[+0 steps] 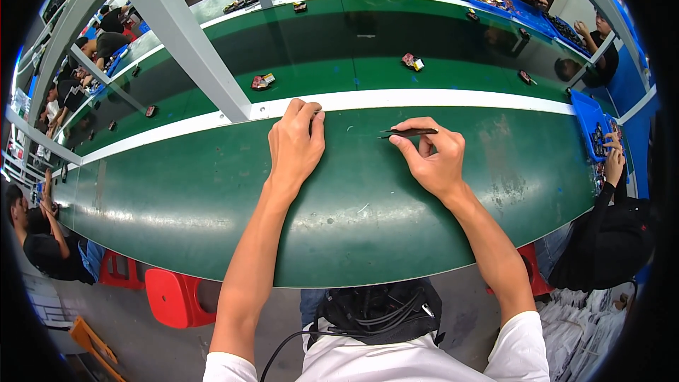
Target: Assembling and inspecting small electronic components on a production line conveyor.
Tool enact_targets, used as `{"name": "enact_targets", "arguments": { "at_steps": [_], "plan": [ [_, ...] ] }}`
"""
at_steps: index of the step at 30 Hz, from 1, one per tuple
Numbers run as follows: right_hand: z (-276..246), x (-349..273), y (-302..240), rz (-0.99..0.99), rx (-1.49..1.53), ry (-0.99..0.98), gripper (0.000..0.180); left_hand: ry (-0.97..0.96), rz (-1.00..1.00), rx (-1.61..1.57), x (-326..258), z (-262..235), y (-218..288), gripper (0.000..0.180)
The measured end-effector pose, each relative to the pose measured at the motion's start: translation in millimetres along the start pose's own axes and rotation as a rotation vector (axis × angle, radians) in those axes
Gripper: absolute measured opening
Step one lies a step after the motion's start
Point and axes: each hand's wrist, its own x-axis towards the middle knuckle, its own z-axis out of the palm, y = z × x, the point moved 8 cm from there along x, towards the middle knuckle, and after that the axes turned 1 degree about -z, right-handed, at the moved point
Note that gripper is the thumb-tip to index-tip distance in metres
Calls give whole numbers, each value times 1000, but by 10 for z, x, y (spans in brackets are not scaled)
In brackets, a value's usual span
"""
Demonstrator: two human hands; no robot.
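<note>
Right hand [435, 159] pinches black tweezers [409, 131], tips pointing left, over green bench [212, 198]. Left hand [296, 143] rests palm-down at the white strip [424, 101]. Small red parts [263, 82] on conveyor beyond.

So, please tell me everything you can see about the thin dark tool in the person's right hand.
The tweezers are thin, dark and slightly glossy, probably metal. Two slim arms run close together to fine tips that point to the person's left; the tips look nearly closed and hold nothing visible. The tool lies almost level, just above the green table, near its white stripe. The right hand pinches its back end between thumb and forefinger. Nothing else touches it.
</note>
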Motion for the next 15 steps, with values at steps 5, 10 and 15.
{"name": "enact_targets", "arguments": {
  "at_steps": [5,10,15],
  "plan": [
    [12,8,-33,-1,8,-6,11,1,12,16,-1,-13,-3,9],
    [5,5,-43,-15,9,-4,11,-13,-1,25,-6,-10,7,9],
    [15,-11,-61,8,29,18,13,-13,6,24,-33,-27,-19,9]
  ]
}}
